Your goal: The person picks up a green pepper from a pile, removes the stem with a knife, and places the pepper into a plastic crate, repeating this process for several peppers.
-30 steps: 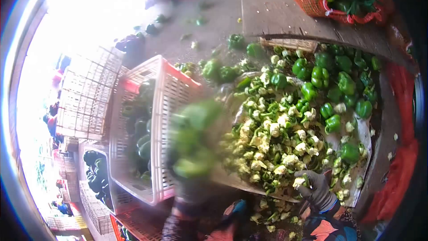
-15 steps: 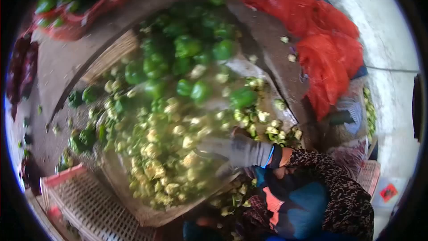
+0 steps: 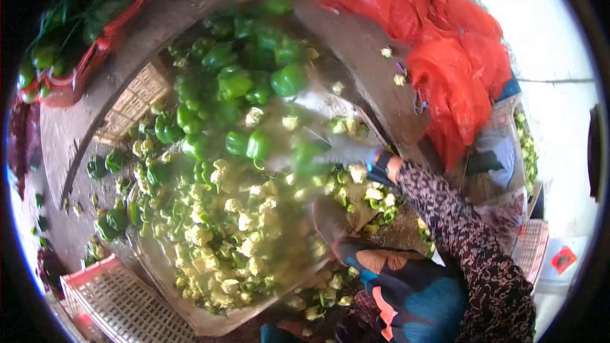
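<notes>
My right hand (image 3: 346, 150), in a grey glove with a dark, blue-edged band at the wrist, reaches over the pile. It closes around a green bell pepper (image 3: 308, 157), though blur hides the exact finger positions. A thin line shows by the fingers; I cannot make out what it is. Beyond the hand lie many whole bell peppers (image 3: 235, 82). Pale, seedy pepper cores (image 3: 206, 260) with green stems cover the near side of a light sheet (image 3: 216, 322). My left hand does not show.
Red mesh sacking (image 3: 457, 70) lies at the back right. A pale plastic crate (image 3: 127, 302) stands at the lower left, another slatted one (image 3: 133, 101) farther back. A filled red net bag (image 3: 63, 92) sits at the upper left. My brown shoe (image 3: 329, 219) rests at the pile's edge.
My right hand has moved from above the pale cores to the green bell pepper farther back and is now around it. The whole view has shifted slightly.
</notes>
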Demonstrator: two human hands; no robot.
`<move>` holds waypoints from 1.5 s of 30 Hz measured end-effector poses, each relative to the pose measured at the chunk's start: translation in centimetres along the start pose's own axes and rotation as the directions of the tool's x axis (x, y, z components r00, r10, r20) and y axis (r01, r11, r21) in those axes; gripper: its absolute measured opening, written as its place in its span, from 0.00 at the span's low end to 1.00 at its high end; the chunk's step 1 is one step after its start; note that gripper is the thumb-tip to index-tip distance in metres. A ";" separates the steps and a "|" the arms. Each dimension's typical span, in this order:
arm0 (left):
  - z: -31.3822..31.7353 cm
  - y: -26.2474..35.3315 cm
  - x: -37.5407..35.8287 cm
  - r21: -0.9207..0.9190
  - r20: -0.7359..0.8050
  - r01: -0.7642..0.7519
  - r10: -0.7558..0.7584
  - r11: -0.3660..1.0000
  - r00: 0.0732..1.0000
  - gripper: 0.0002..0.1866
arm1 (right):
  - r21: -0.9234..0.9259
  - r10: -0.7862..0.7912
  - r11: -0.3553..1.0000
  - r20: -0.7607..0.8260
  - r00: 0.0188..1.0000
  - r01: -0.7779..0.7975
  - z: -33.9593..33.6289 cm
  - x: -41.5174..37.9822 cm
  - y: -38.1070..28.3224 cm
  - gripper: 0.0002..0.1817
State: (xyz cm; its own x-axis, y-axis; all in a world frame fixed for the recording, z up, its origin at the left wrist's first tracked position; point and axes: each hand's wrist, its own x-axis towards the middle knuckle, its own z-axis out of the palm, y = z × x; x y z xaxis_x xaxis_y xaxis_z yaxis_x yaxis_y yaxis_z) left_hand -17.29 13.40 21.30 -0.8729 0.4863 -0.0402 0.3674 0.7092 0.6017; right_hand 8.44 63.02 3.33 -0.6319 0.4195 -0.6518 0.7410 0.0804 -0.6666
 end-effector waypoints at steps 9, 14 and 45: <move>20.3 4.7 0.5 -0.681 0.669 0.609 0.009 0.406 0.743 0.58 | 0.736 -0.497 0.652 0.233 0.836 0.182 15.2 -5.1 -6.8 0.37; 21.7 2.7 -1.2 -0.844 0.497 0.512 -0.128 0.156 0.858 0.54 | -0.335 -0.765 0.636 -0.149 0.627 0.696 16.2 -4.9 -9.7 0.29; 15.9 1.3 0.1 -0.956 0.204 0.250 -0.266 0.152 0.942 0.35 | -0.091 -0.384 0.892 0.366 0.848 0.444 18.2 -9.0 -12.3 0.26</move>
State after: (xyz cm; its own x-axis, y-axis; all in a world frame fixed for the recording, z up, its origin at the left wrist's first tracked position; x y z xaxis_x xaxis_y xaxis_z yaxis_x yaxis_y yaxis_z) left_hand -11.76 22.48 9.40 -0.8547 0.3736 -0.3604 -0.4691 -0.2587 0.8444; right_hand 0.87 41.77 10.83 -0.9035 -0.0062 -0.4285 0.4011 0.3400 -0.8506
